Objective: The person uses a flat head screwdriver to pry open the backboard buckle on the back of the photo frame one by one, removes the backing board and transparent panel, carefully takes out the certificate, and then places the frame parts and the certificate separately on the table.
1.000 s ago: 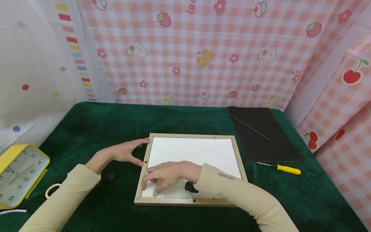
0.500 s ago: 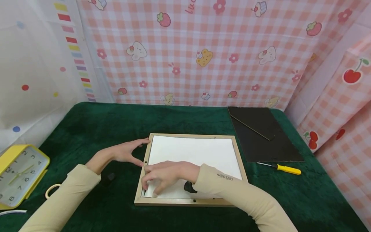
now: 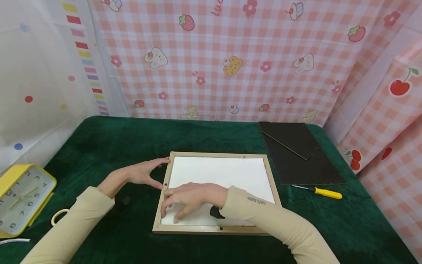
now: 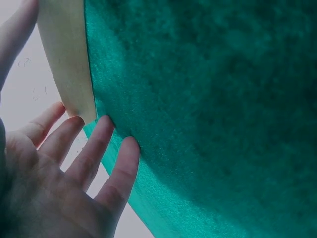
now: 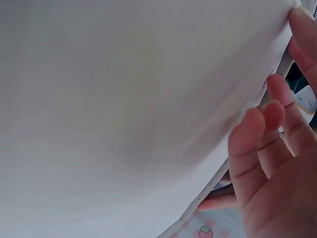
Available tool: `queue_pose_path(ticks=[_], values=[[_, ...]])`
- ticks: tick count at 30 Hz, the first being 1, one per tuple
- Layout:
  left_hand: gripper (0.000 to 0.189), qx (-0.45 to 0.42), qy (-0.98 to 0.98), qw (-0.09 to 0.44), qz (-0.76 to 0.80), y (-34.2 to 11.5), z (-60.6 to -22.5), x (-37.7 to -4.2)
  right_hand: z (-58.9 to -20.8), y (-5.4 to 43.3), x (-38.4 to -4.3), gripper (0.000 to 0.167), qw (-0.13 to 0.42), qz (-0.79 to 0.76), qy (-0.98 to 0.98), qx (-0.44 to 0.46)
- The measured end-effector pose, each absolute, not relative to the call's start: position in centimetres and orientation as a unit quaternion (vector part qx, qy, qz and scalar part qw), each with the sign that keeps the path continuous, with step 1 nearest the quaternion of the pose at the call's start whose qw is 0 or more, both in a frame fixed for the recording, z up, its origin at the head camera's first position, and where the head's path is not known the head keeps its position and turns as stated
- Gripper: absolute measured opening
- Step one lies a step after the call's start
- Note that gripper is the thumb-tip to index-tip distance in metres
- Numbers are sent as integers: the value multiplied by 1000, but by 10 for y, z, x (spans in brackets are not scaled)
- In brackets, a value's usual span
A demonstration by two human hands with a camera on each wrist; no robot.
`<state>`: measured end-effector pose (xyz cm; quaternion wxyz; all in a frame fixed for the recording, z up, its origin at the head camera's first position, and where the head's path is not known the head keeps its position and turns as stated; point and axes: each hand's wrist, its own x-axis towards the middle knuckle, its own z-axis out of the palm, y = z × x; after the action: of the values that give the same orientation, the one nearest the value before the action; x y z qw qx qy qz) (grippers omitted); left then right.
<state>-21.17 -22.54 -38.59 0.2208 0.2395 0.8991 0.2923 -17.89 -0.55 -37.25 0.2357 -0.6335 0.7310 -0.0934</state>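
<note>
A light wooden frame (image 3: 217, 230) lies flat on the green cloth, with a white sheet (image 3: 224, 170) inside it. At the frame's left side, my left hand (image 3: 141, 173) touches the wood with its fingertips and thumb tip, the two spread apart. The left wrist view shows its fingers straight beside the wooden edge (image 4: 67, 59). My right hand (image 3: 191, 198) reaches across the sheet to its near left part, fingertips and thumb touching down by the sheet's left border. Bent fingers (image 5: 247, 134) stand against the white surface in the right wrist view. The right forearm hides part of the sheet.
A black board (image 3: 303, 168) lies at the back right, bearing a thin dark strip (image 3: 285, 145). In front of it is a yellow-handled screwdriver (image 3: 328, 193). To the left stand a yellow alarm clock (image 3: 28, 200), a cream ring (image 3: 57, 216) and a small black object (image 3: 126, 200).
Half a second ago the sheet sat shifted right, off the frame's left side, its far left corner raised over the frame; now it lies flat along that side. The left hand has stayed put.
</note>
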Motion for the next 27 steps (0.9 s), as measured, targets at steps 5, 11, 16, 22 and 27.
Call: queue_pose_path(ticks=[5, 11, 16, 22, 27], values=[[92, 237, 899, 223, 292, -225, -386, -211, -372, -6, -179, 33, 255, -97, 729, -628], [91, 243, 898, 219, 294, -225, -384, -211, -371, -11, -180, 27, 251, -85, 731, -628], [91, 246, 897, 218, 294, -226, -387, -212, -371, -14, -179, 19, 235, -79, 728, -639], [92, 250, 895, 219, 298, -226, -388, -212, -370, -14, -178, 18, 225, -85, 726, -644], [91, 248, 894, 220, 302, -227, -388, -213, -366, -12, -178, 26, 216, -100, 724, -648]])
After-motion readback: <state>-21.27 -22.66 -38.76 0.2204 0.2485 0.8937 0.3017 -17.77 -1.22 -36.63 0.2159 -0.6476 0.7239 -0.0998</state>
